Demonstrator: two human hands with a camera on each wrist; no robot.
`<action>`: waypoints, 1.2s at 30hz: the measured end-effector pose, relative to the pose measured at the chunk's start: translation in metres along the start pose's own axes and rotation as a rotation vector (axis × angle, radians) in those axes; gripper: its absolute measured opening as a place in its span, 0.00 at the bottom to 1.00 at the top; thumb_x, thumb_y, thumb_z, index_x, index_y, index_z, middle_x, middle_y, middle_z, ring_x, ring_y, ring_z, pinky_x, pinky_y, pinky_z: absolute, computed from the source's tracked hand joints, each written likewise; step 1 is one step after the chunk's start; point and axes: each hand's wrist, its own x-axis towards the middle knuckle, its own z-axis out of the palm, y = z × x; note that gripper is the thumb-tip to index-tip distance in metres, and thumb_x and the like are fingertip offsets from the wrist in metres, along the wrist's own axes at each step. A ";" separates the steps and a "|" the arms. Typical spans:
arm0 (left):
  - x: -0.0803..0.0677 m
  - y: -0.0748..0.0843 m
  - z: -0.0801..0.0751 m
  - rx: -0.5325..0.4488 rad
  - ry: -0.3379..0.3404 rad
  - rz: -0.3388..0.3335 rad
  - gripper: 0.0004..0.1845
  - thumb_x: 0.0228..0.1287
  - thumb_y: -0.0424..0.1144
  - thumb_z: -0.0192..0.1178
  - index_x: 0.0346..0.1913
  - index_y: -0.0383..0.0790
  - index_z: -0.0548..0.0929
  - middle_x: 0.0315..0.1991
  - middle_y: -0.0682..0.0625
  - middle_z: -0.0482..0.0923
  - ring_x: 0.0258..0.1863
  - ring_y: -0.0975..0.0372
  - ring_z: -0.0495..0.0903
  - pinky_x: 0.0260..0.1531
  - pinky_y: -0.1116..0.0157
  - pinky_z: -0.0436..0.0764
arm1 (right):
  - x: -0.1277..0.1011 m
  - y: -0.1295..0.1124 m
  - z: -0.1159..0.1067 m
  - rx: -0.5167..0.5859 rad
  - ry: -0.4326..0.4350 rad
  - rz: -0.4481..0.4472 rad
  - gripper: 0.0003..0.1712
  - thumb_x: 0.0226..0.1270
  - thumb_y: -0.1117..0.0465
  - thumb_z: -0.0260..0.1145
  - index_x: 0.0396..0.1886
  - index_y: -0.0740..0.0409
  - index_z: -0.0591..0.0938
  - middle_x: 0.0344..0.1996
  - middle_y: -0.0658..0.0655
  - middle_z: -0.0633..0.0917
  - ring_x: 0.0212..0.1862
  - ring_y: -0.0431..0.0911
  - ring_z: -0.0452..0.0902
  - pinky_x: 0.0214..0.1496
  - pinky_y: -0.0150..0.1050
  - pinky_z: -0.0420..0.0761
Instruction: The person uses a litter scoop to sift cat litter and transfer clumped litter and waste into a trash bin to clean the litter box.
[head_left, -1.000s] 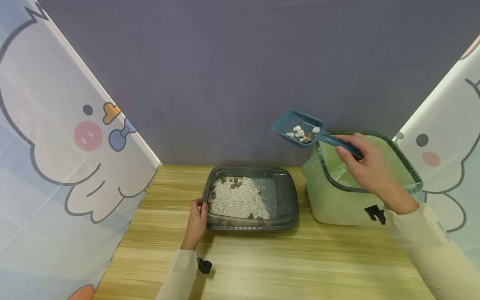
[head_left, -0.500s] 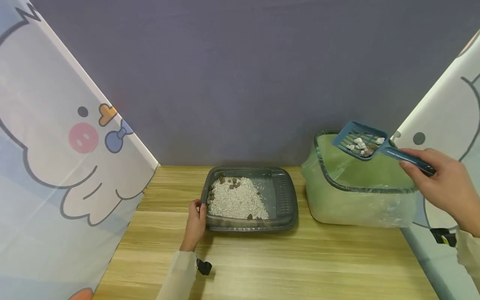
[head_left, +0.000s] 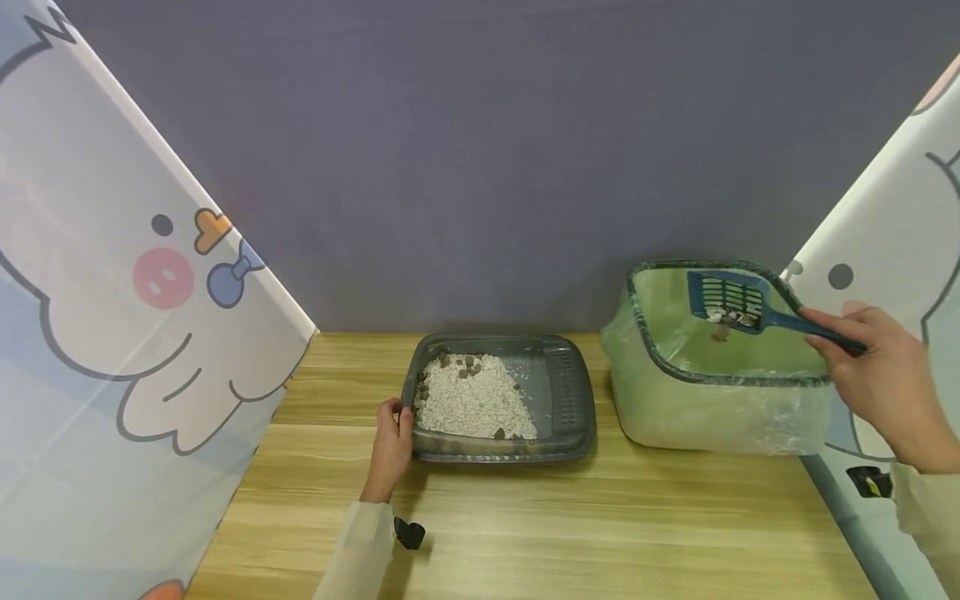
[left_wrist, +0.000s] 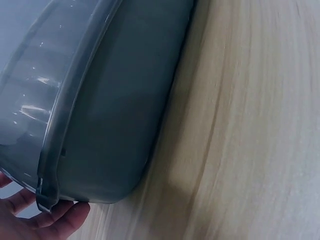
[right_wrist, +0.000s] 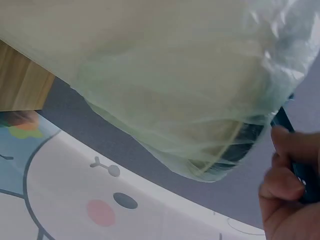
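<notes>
Nearest in the head view, the wooden desk [head_left: 525, 533] runs across the foreground, and a small black clip [head_left: 409, 533] sits at the cuff of the left sleeve. The left hand [head_left: 390, 450] rests at the near left corner of the grey litter tray [head_left: 577, 392], its fingers [left_wrist: 55, 220] curled around the rim so that they hold the tray's edge; the left wrist view shows the fingertips tucked under the lip of the tray where it meets the desk. Inside the tray, white litter [head_left: 472, 400] is heaped toward the left side, with a few dark brown clumps [head_left: 461, 362] at its far edge and one near the front. To the right, just beside the tray but apart from it, stands a bin [head_left: 720, 417] lined with a pale green plastic bag [right_wrist: 165, 90]. The right hand [head_left: 877, 375] is over the bin's right side, its fingers [right_wrist: 287, 170] wrapped around the handle of the blue slotted scoop [head_left: 731, 300]. The scoop is tipped down inside the mouth of the bin, with a few white and brown lumps at its lower edge and one piece below it. Behind everything hangs a plain grey-purple backdrop [head_left: 480, 150], flanked by cartoon-printed curtains [head_left: 112, 292] on both sides.
</notes>
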 end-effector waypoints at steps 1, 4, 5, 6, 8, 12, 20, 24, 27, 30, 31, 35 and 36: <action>0.000 0.000 0.000 -0.003 0.002 0.003 0.21 0.76 0.43 0.41 0.58 0.27 0.63 0.52 0.35 0.64 0.46 0.47 0.69 0.45 0.50 0.69 | -0.001 0.000 0.001 -0.002 0.030 0.001 0.18 0.52 0.82 0.66 0.45 0.74 0.82 0.34 0.65 0.72 0.29 0.36 0.57 0.25 0.28 0.56; 0.000 0.001 -0.001 -0.007 0.013 0.009 0.21 0.76 0.43 0.41 0.58 0.27 0.63 0.52 0.35 0.65 0.44 0.47 0.69 0.44 0.50 0.69 | -0.002 0.000 0.004 0.019 0.112 0.006 0.17 0.51 0.83 0.66 0.43 0.74 0.83 0.35 0.67 0.73 0.34 0.32 0.57 0.31 0.30 0.57; -0.001 0.001 -0.001 -0.005 0.016 0.011 0.21 0.76 0.43 0.41 0.58 0.27 0.63 0.52 0.35 0.65 0.44 0.47 0.69 0.44 0.50 0.69 | -0.003 0.000 0.006 0.025 0.134 0.009 0.16 0.51 0.83 0.66 0.42 0.73 0.83 0.34 0.66 0.72 0.35 0.30 0.56 0.31 0.30 0.57; -0.001 0.001 -0.002 0.000 0.020 0.013 0.21 0.76 0.43 0.41 0.58 0.26 0.63 0.52 0.34 0.65 0.45 0.47 0.69 0.44 0.50 0.69 | -0.003 0.000 0.007 0.029 0.152 0.005 0.15 0.52 0.83 0.65 0.41 0.73 0.83 0.34 0.66 0.72 0.36 0.29 0.55 0.32 0.31 0.57; -0.001 0.000 -0.002 0.004 0.024 0.015 0.21 0.76 0.43 0.41 0.58 0.26 0.63 0.52 0.34 0.65 0.45 0.47 0.69 0.45 0.49 0.69 | -0.004 0.001 0.009 0.026 0.172 -0.006 0.13 0.53 0.83 0.64 0.40 0.74 0.84 0.34 0.68 0.72 0.35 0.33 0.59 0.32 0.33 0.57; 0.000 0.000 -0.002 0.013 0.021 0.019 0.22 0.76 0.44 0.41 0.58 0.26 0.63 0.52 0.34 0.65 0.45 0.47 0.69 0.44 0.49 0.69 | -0.005 0.002 0.012 0.022 0.150 0.029 0.09 0.57 0.81 0.61 0.38 0.76 0.84 0.34 0.69 0.73 0.33 0.37 0.62 0.31 0.31 0.57; -0.001 0.001 -0.001 0.011 0.026 0.010 0.22 0.76 0.45 0.41 0.59 0.29 0.63 0.52 0.36 0.65 0.43 0.48 0.70 0.42 0.51 0.69 | -0.006 -0.003 0.009 0.053 0.067 0.192 0.11 0.65 0.72 0.60 0.44 0.74 0.82 0.34 0.65 0.74 0.28 0.21 0.54 0.27 0.23 0.57; -0.001 0.002 -0.002 0.014 0.016 -0.009 0.22 0.76 0.46 0.40 0.59 0.30 0.63 0.53 0.37 0.65 0.42 0.49 0.71 0.41 0.52 0.70 | -0.008 -0.006 0.004 0.073 0.026 0.228 0.14 0.69 0.66 0.55 0.45 0.73 0.82 0.32 0.52 0.76 0.23 0.24 0.56 0.23 0.26 0.57; -0.001 0.002 -0.002 0.017 0.022 -0.006 0.22 0.76 0.45 0.40 0.59 0.29 0.63 0.53 0.37 0.66 0.39 0.50 0.71 0.38 0.54 0.71 | -0.008 -0.012 0.002 0.135 0.033 0.261 0.16 0.72 0.63 0.52 0.45 0.69 0.81 0.29 0.41 0.73 0.19 0.29 0.59 0.19 0.29 0.58; -0.001 0.002 -0.001 0.011 0.030 0.002 0.21 0.76 0.44 0.41 0.58 0.30 0.64 0.52 0.38 0.66 0.36 0.52 0.71 0.35 0.56 0.71 | -0.006 -0.024 0.001 0.239 0.088 0.290 0.17 0.72 0.63 0.49 0.51 0.61 0.81 0.27 0.39 0.73 0.20 0.31 0.65 0.17 0.27 0.61; -0.001 0.002 -0.001 0.005 0.034 0.008 0.20 0.76 0.44 0.41 0.58 0.30 0.64 0.51 0.38 0.66 0.36 0.52 0.70 0.34 0.57 0.71 | -0.006 -0.029 0.002 0.291 0.122 0.279 0.17 0.72 0.64 0.49 0.52 0.61 0.81 0.28 0.41 0.75 0.21 0.31 0.67 0.17 0.26 0.62; 0.000 0.001 0.001 -0.024 0.027 0.009 0.20 0.76 0.43 0.42 0.57 0.29 0.64 0.51 0.37 0.65 0.39 0.51 0.71 0.37 0.55 0.72 | -0.006 -0.055 0.006 0.516 0.290 0.174 0.17 0.68 0.71 0.51 0.49 0.69 0.82 0.29 0.43 0.79 0.24 0.31 0.74 0.24 0.21 0.69; 0.000 0.000 0.001 -0.028 0.025 0.009 0.20 0.76 0.43 0.42 0.57 0.29 0.64 0.51 0.37 0.65 0.40 0.50 0.71 0.38 0.54 0.72 | -0.007 -0.063 0.008 0.568 0.329 0.132 0.16 0.66 0.73 0.51 0.46 0.74 0.82 0.28 0.44 0.80 0.23 0.31 0.74 0.25 0.21 0.71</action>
